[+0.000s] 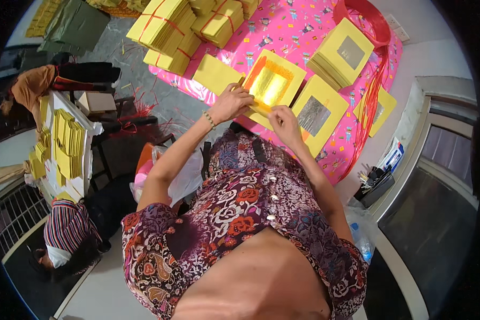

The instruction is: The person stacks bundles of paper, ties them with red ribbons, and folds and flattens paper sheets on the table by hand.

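Observation:
A yellow paper sheet with a shiny gold square and orange border (pixel 271 82) lies in front of me on the pink patterned tablecloth. My left hand (pixel 232 104), a beaded bracelet at its wrist, has its fingers closed at the sheet's near left corner. Along the near edge, my right hand (pixel 286 125) pinches the paper, which seems folded up there. Left of it lies a plain yellow sheet (pixel 217 74), partly behind my left hand. Beside my right hand rests a pile of yellow sheets with a silver square (pixel 314 114).
Bundles of yellow paper tied with red string (pixel 162 24) stand at the far left of the table. A taller silver-square stack (pixel 342 52) and red strands (pixel 369 101) lie to the right. Two people work at a white table (pixel 82 154) on the left.

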A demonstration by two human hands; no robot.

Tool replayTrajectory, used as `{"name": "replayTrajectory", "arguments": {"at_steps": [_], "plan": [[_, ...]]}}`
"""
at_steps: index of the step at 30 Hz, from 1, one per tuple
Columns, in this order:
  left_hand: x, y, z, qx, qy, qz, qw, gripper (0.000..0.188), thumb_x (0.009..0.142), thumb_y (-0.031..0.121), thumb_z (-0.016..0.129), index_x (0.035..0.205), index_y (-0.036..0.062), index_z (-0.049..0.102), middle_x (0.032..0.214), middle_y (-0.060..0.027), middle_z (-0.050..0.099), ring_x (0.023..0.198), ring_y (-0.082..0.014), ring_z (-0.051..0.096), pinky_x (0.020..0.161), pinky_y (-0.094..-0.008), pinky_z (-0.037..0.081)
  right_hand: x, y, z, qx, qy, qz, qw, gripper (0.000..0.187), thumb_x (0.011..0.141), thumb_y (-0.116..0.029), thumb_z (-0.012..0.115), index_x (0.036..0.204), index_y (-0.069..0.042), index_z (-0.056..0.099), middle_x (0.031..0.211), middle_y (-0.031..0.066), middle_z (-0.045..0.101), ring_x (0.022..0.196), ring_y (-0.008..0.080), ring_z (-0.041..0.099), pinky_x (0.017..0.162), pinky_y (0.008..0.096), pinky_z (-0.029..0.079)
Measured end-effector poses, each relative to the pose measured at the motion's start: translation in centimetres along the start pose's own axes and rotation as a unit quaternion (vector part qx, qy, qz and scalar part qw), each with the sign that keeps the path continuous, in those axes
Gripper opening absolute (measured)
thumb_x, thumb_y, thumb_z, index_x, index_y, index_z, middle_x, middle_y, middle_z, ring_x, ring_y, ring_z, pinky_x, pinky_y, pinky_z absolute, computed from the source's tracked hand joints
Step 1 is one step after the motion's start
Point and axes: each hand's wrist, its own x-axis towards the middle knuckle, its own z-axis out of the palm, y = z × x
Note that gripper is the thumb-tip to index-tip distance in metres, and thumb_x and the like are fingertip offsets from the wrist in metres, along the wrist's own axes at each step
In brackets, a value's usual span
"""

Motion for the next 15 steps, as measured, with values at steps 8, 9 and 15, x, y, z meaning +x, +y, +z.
{"name": "replayTrajectory", "arguments": {"at_steps": [8, 9, 15], "plan": [[3.7, -1.8, -3.2, -0.021, -0.126, -0.027, 0.991, 0.021, 0.084, 0.024, 0.066, 0.102, 0.0135, 0.064, 0.073, -0.0075, 0.066, 0.082, -0.0283, 0.064, 0.081, -0.0423, 0.047, 3.0, -2.7, -2.4, -0.261, -0.021, -0.142, 0.954, 0.037, 0.086, -0.034, 0.062, 0.103, -0.002, 0.065, 0.1, 0.023, 0.065, 0.1, 0.0381, 0.061, 0.088, 0.0461, 0.047], [3.8, -1.7, -3.6, -0.064, -0.058, -0.029, 0.996, 0.027, 0.084, 0.025, 0.066, 0.108, 0.0129, 0.062, 0.078, -0.0091, 0.066, 0.086, -0.0299, 0.064, 0.083, -0.0431, 0.047, 3.6, -3.9, -3.0, -0.212, -0.109, 0.016, 0.971, 0.037, 0.087, -0.034, 0.06, 0.101, 0.0, 0.065, 0.092, 0.0249, 0.066, 0.093, 0.0393, 0.065, 0.082, 0.0465, 0.05], [4.2, 2.2, -3.2, -0.003, 0.296, 0.032, 0.955, 0.058, 0.077, 0.018, 0.072, 0.131, 0.012, 0.051, 0.133, -0.0161, 0.046, 0.12, -0.0374, 0.046, 0.099, -0.0479, 0.041, 7.5, -0.5, -5.5, -0.154, -0.019, -0.016, 0.988, 0.042, 0.088, -0.036, 0.057, 0.107, 0.001, 0.066, 0.086, 0.0263, 0.066, 0.083, 0.0419, 0.065, 0.077, 0.0481, 0.051]]}}
